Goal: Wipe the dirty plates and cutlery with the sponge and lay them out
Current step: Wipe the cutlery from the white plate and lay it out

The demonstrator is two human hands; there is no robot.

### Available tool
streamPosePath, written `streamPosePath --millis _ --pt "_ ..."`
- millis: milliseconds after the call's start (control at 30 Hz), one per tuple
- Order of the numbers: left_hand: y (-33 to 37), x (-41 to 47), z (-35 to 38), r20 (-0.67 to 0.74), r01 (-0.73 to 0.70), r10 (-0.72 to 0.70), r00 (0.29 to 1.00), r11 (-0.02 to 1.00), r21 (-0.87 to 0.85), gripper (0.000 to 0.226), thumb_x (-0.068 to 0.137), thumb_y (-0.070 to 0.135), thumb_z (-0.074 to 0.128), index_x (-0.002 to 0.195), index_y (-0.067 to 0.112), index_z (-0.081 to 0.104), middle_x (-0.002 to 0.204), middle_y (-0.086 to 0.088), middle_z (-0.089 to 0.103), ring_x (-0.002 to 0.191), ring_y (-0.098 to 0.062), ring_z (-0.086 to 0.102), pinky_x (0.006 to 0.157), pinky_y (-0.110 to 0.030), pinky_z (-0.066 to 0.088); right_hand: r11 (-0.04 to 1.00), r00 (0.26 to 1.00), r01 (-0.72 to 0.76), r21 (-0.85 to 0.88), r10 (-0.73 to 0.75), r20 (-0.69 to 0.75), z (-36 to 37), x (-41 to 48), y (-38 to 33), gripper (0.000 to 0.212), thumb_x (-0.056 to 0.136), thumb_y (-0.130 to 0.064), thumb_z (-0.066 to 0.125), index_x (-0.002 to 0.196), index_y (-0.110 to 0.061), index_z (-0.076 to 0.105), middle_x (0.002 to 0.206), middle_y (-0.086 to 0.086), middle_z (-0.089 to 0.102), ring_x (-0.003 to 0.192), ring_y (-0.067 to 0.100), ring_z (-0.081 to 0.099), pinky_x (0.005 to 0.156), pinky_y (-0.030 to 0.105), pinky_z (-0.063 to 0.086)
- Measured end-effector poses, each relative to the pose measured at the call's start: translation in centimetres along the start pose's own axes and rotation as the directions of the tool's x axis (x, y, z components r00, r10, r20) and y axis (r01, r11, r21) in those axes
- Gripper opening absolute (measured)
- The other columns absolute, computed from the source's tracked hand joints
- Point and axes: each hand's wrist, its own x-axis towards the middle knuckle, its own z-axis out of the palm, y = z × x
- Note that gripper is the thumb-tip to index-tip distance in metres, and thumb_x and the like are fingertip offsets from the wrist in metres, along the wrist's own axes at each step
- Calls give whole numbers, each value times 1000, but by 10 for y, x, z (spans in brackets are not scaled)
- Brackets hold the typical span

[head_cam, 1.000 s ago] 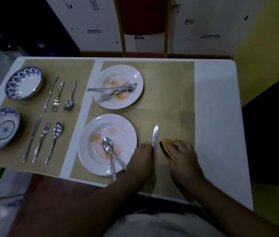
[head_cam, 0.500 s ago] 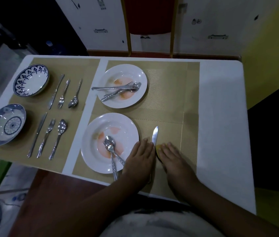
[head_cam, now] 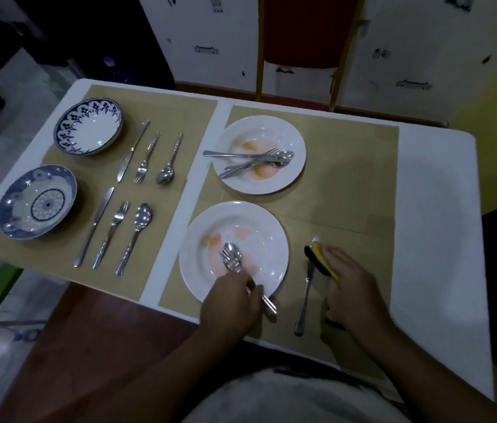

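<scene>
A knife (head_cam: 304, 296) lies on the mat right of the near white plate (head_cam: 259, 227), which carries an orange stain plus a fork and spoon (head_cam: 231, 257). My left hand (head_cam: 231, 303) is closed around the handles of that fork and spoon at the plate's near rim. My right hand (head_cam: 352, 285) presses the yellow and black sponge (head_cam: 322, 259) onto the knife's blade; the blade is mostly hidden. Behind it, the far white plate (head_cam: 294, 141) is also stained and holds a knife, fork and spoon (head_cam: 253, 161).
On the left mat sit two blue-patterned bowls (head_cam: 88, 126) (head_cam: 36, 206), each with a knife, fork and spoon laid in a row (head_cam: 146, 157) (head_cam: 116, 233). The white table edge (head_cam: 436, 239) runs along the right. A red chair (head_cam: 299, 32) stands behind the table.
My left hand has let go of the knife and moved left to grasp the fork and spoon handles on the near plate. My right hand stays on the sponge at the knife.
</scene>
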Motion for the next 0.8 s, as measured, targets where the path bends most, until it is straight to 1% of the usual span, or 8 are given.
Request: streamPosePath --millis 100,233,300,367,467,567,700,800 --pt "-13 1 -8 70 165 -167 983 986 34 41 88 62 53 80 24 66 79 6 70 80 -18 68 69 -30 53 999 999 41 33 -41 -8 7 9 -32 66 74 21 45 134 -7 52 136 -14 43 131 2 37 106 3 18" --pt "-13 16 -13 91 192 -199 976 978 82 54 84 70 49 80 22 73 75 5 70 75 -17 68 66 -29 54 993 994 94 73 -98 46 22 13 -60 66 72 22 43 128 -10 59 116 -41 38 110 -33 32 104 5 23" --pt "-14 22 -16 157 230 -226 961 973 -6 50 85 61 53 73 15 68 68 4 65 73 -19 67 62 -28 52 994 991 97 58 -102 85 27 15 -68 62 75 13 47 130 -14 57 119 -40 36 115 -29 31 101 1 22" --pt "-17 26 -20 222 289 -253 942 946 -148 42 84 46 59 57 13 54 56 4 52 65 -20 62 55 -26 42 996 989 77 49 -82 122 30 16 -74 58 78 2 50 132 -18 54 129 -32 40 120 -18 33 109 12 24" --pt "-20 28 -29 286 355 -262 922 867 -350 40 81 26 65 48 15 46 48 3 45 52 -15 50 51 -25 35 998 990 18 68 -28 140 37 18 -79 64 80 10 49 135 -22 52 137 -13 47 127 -3 39 113 27 29" --pt "-27 28 -41 361 380 -221 906 801 -463 34 87 23 64 55 14 55 54 0 51 50 -13 51 54 -24 40 996 995 16 84 -25 102 41 23 -86 68 78 15 46 134 -24 54 135 -16 47 129 0 42 113 29 31" --pt "-34 23 -60 488 515 -206 848 536 -669 22 96 16 59 78 5 68 61 -6 62 53 -19 64 54 -30 56 991 989 116 64 -121 88 48 27 -102 72 76 18 45 136 -21 51 137 -16 42 131 -1 37 111 17 28" --pt "-38 20 -70 521 544 -182 834 437 -717 23 100 19 58 82 8 68 62 -10 66 56 -24 68 54 -32 56 971 964 237 33 -240 112 60 27 -109 69 74 12 43 136 -19 50 140 -12 42 135 2 34 112 20 27"
